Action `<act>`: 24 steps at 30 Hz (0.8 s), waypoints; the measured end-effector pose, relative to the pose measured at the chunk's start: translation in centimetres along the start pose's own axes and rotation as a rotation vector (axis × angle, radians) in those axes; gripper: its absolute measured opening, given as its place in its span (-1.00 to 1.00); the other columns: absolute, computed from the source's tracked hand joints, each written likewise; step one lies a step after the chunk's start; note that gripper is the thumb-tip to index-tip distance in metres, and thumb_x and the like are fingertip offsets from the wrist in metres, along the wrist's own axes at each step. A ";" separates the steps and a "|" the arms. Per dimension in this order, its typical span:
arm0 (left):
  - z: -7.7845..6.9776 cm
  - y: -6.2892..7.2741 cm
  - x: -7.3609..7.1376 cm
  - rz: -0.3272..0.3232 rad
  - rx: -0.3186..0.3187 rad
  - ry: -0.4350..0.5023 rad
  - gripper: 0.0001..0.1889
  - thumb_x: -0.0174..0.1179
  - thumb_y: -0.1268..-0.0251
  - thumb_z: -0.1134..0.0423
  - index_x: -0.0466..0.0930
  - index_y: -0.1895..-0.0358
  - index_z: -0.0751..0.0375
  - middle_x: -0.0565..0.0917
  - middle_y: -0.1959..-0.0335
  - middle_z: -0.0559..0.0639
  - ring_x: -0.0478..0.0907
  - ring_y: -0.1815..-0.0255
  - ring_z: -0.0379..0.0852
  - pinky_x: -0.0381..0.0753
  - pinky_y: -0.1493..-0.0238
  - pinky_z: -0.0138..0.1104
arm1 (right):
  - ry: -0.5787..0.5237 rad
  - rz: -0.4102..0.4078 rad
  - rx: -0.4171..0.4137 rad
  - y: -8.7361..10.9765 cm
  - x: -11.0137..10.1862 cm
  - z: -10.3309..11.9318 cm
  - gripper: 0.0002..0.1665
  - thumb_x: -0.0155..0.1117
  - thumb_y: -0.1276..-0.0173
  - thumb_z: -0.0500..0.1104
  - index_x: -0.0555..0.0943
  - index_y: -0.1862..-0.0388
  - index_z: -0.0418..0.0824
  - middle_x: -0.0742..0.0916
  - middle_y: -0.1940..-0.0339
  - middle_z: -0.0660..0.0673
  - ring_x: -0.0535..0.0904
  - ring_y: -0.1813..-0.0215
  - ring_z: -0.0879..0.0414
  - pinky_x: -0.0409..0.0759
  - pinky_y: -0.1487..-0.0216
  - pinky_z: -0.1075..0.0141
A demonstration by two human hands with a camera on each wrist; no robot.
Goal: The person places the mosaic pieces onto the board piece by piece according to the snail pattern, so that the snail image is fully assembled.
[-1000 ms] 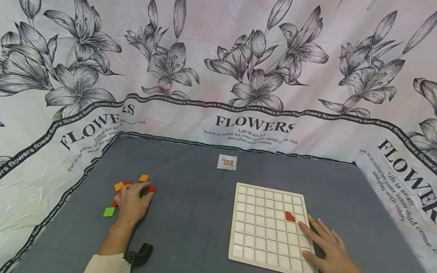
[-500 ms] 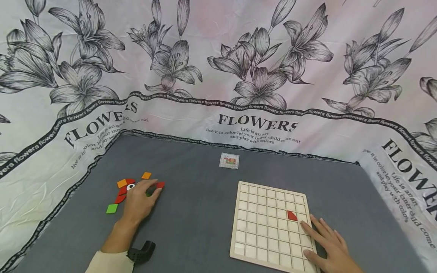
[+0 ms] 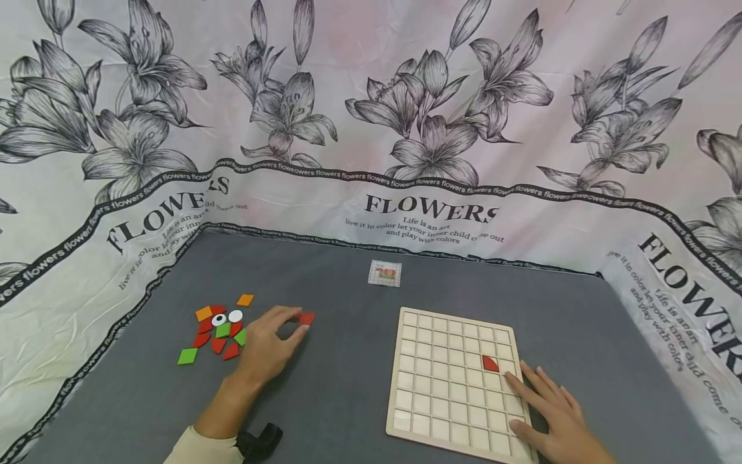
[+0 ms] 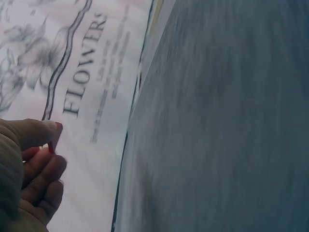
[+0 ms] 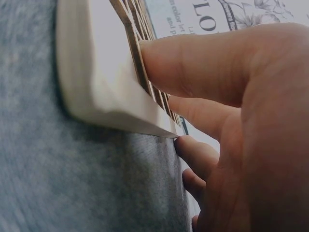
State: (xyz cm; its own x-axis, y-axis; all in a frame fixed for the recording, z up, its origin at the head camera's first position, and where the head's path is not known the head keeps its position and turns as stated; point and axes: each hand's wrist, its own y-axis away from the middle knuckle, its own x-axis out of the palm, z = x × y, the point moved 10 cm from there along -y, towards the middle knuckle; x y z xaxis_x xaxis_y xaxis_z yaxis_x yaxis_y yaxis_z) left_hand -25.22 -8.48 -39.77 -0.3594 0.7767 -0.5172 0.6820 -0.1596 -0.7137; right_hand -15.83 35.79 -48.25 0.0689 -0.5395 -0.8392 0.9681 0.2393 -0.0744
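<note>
My left hand [image 3: 263,351] pinches a small red tile [image 3: 307,318] between thumb and fingers, just right of the loose pieces. The left wrist view shows that red tile [image 4: 56,137] edge-on at the fingertips. A pale wooden grid board [image 3: 431,407] lies at right, and one red quarter-round piece [image 3: 490,364] sits in a cell near its right side. My right hand [image 3: 553,415] rests on the board's right edge, fingers spread and fairly straight. In the right wrist view its thumb [image 5: 198,63] lies on top of the rim.
Several loose pieces lie at left: red tiles [image 3: 218,345], green tiles [image 3: 187,356], orange tiles [image 3: 245,300] and round white pieces, one an eye [image 3: 218,319]. A small picture card [image 3: 385,274] lies at the back of the grey cloth [image 3: 342,361]. Flower-printed fabric [image 3: 324,200] hangs behind.
My left hand has moved right, away from the loose pieces, carrying the red tile; more of the pile shows now. The right hand and board have stayed put.
</note>
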 end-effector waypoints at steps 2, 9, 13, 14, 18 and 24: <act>-1.0 -0.3 0.7 0.006 0.011 0.019 -0.63 0.54 0.19 0.46 0.70 0.18 0.35 0.67 0.28 0.06 0.64 0.29 -0.06 0.62 0.28 -0.10 | 0.006 -0.008 -0.009 0.0 -0.1 0.1 -0.22 0.27 -0.35 -0.03 0.24 -0.52 0.05 0.17 -0.52 -0.18 -0.16 -0.52 -0.05 -0.22 -0.17 -0.41; -4.4 -0.8 3.9 0.041 0.069 0.122 -0.65 0.52 0.13 0.43 0.70 0.18 0.31 0.66 0.28 0.01 0.62 0.28 -0.12 0.62 0.28 -0.17 | 0.012 -0.028 -0.026 0.1 -0.1 0.1 -0.20 0.30 -0.32 -0.03 0.25 -0.51 0.02 0.18 -0.52 -0.16 -0.14 -0.52 -0.05 -0.24 -0.19 -0.40; -6.0 -0.9 5.6 0.043 0.099 0.190 -0.66 0.52 0.13 0.44 0.69 0.18 0.32 0.66 0.28 0.00 0.62 0.29 -0.12 0.61 0.29 -0.22 | 0.021 -0.032 -0.038 0.0 -0.1 0.1 -0.20 0.30 -0.32 -0.03 0.26 -0.51 0.02 0.16 -0.53 -0.10 -0.15 -0.52 -0.02 -0.21 -0.17 -0.41; -6.4 -0.9 6.0 0.045 0.106 0.210 -0.66 0.52 0.13 0.44 0.69 0.19 0.32 0.66 0.29 0.00 0.62 0.29 -0.12 0.60 0.28 -0.22 | 0.022 -0.033 -0.039 0.0 -0.1 0.2 -0.21 0.30 -0.32 -0.04 0.26 -0.50 0.02 0.16 -0.53 -0.10 -0.15 -0.52 -0.01 -0.20 -0.17 -0.41; -8.5 -1.2 8.0 0.085 0.123 0.288 -0.69 0.49 0.08 0.43 0.68 0.19 0.32 0.65 0.30 0.00 0.61 0.28 -0.15 0.59 0.26 -0.30 | 0.029 -0.035 -0.032 0.1 -0.1 0.2 -0.21 0.28 -0.33 -0.03 0.25 -0.51 0.04 0.16 -0.53 -0.09 -0.24 -0.50 0.23 -0.26 -0.22 -0.38; -11.6 -1.4 11.1 0.158 0.119 0.408 -0.73 0.44 0.03 0.49 0.66 0.20 0.36 0.65 0.28 0.04 0.61 0.27 -0.12 0.62 0.26 -0.25 | 0.032 -0.048 -0.037 0.1 -0.2 0.3 -0.22 0.28 -0.33 -0.03 0.26 -0.51 0.04 0.16 -0.53 -0.08 -0.27 -0.46 0.35 -0.25 -0.21 -0.37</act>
State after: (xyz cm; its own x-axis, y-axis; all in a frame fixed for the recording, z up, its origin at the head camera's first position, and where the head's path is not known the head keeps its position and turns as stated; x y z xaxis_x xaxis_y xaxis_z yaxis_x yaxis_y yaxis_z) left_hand -22.76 7.40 -39.08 0.0394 0.9100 -0.4127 0.6218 -0.3456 -0.7028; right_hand -15.71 35.66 -47.89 0.0144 -0.5254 -0.8507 0.9605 0.2436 -0.1342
